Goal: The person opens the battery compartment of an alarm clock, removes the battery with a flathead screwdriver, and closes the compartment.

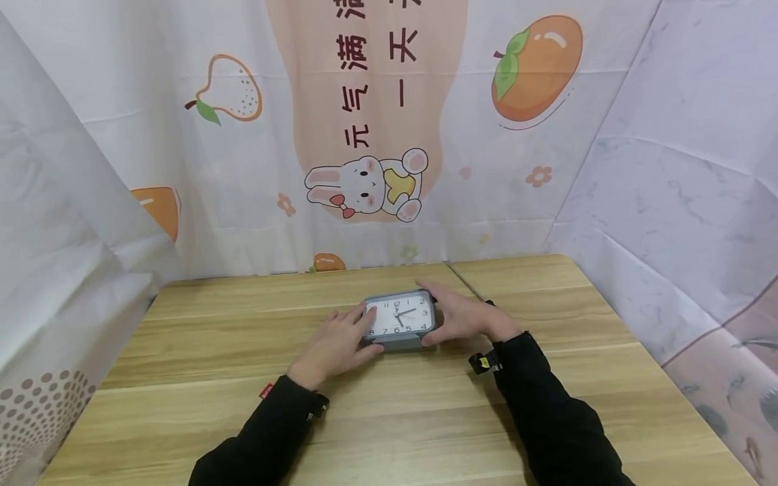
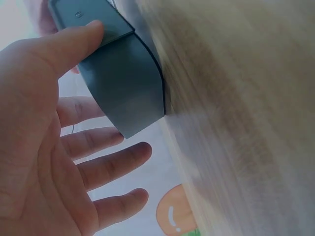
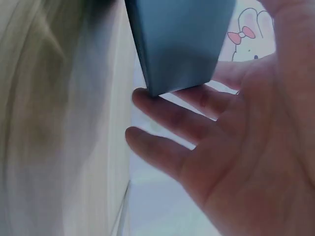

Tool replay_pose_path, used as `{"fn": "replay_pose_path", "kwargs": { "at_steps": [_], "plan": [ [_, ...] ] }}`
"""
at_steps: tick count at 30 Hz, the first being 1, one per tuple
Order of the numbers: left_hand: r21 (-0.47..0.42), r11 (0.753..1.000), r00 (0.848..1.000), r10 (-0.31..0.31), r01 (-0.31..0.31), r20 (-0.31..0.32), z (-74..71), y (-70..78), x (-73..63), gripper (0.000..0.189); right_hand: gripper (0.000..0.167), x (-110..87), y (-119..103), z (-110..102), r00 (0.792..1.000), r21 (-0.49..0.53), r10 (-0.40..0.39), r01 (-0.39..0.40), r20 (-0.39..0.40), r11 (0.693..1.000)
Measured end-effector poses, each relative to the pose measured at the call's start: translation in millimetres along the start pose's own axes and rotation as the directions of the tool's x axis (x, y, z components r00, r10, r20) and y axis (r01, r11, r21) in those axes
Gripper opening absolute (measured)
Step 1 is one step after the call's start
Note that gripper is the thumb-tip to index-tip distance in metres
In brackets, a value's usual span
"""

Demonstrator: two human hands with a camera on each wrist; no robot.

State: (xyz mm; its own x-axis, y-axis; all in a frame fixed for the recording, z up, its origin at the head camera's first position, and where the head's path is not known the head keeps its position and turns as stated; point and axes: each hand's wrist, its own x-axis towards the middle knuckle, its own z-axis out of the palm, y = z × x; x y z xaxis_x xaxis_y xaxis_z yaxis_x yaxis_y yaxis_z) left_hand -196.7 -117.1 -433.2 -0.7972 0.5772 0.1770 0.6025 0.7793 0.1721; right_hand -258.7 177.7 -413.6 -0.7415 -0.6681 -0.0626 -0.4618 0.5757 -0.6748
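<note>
A grey-blue rectangular alarm clock (image 1: 398, 314) with a white dial and black numerals is tilted back over the wooden table, its face turned upward. My left hand (image 1: 335, 343) holds its left end, thumb against the lower side and a fingertip over the dial's left edge. In the left wrist view, the other fingers of that hand (image 2: 44, 142) spread beside the clock's plain end (image 2: 123, 83). My right hand (image 1: 460, 314) grips the right end, thumb at the near corner and fingers reaching the far edge. The right wrist view shows fingers (image 3: 172, 115) by the casing (image 3: 179, 44).
The wooden table (image 1: 200, 351) ends at a printed curtain (image 1: 237, 196) behind the clock. White cloth hangs along the left (image 1: 73, 223) and right sides (image 1: 681, 169). A thin dark cord (image 1: 464, 280) lies on the table behind the right hand.
</note>
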Motion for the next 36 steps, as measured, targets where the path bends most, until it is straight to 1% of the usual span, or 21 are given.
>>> {"fn": "replay_pose_path", "kwargs": {
  "at_steps": [5,7,12,14,20,23,26,29,36],
  "plan": [
    [-0.019,1.000,1.000,-0.007,0.007,0.002,0.4,-1.3,-0.6,0.072,0.115,-0.7,-4.3,-2.7,0.998,0.012,-0.019,0.020,-0.063,1.000],
    [-0.017,1.000,1.000,-0.014,0.014,0.011,-0.1,-1.1,-0.9,0.072,0.114,-0.9,-5.6,-3.5,0.996,0.020,-0.028,0.030,-0.085,0.999],
    [-0.025,1.000,1.000,-0.005,0.005,0.005,-0.1,-1.3,-0.8,0.072,0.112,-1.1,-6.8,-4.9,0.991,0.031,-0.045,0.049,-0.122,0.998],
    [-0.037,0.999,1.000,-0.007,0.007,0.011,-0.1,-1.4,-0.4,0.072,0.111,-1.4,-7.5,-5.4,0.990,0.036,-0.052,0.057,-0.131,0.998],
    [-0.100,0.993,0.997,-0.050,0.056,0.057,-3.3,-1.0,-1.3,0.075,0.112,-0.9,-8.9,-5.3,0.987,0.057,-0.063,0.072,-0.150,0.996],
    [-0.123,0.989,0.995,-0.067,0.076,0.080,-5.1,-1.5,-2.0,0.078,0.111,0.7,-9.4,-5.1,0.983,0.055,-0.091,0.101,-0.160,0.993],
    [-0.123,0.988,0.991,-0.079,0.092,0.105,-7.1,-1.7,-2.8,0.080,0.111,2.2,-10.3,-4.8,0.976,0.036,-0.133,0.142,-0.173,0.989],
    [-0.123,0.988,0.990,-0.080,0.095,0.118,-8.8,-1.4,-3.4,0.079,0.113,3.3,-10.8,-4.5,0.970,0.015,-0.160,0.166,-0.181,0.986],
    [-0.150,0.985,0.992,-0.066,0.082,0.108,-8.5,-2.2,-2.6,0.078,0.122,4.8,-10.1,-3.0,0.971,0.000,-0.165,0.167,-0.171,0.986]
  ]
}}
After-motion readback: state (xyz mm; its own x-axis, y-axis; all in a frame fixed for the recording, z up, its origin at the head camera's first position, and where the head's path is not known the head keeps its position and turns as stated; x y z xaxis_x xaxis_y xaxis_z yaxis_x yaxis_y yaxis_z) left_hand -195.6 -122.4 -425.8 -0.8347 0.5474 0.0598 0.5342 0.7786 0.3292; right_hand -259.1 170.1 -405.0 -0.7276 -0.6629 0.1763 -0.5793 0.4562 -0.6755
